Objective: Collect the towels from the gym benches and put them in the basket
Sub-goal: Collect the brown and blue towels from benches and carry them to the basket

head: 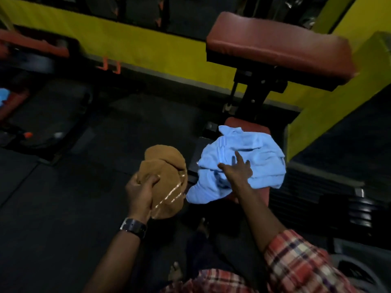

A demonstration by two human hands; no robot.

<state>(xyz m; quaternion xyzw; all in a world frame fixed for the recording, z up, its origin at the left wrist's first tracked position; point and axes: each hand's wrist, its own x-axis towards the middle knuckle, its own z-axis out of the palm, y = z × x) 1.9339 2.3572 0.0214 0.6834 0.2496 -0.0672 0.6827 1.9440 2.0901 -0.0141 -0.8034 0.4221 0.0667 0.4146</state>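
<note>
Head view: I'm seeing the left hand (140,188) gripping one brown towel (164,178) at seven o'clock, fingers curled tight. At five o'clock, the right hand (238,169) is lying spread on one blue towel (254,151), which is covering the red bench seat (251,123).

left hand (141,192) gripping brown towel (165,176) | right hand (237,169) spread flat on blue towel (243,163) | blue towel crumpled over red seat (247,123)
</note>
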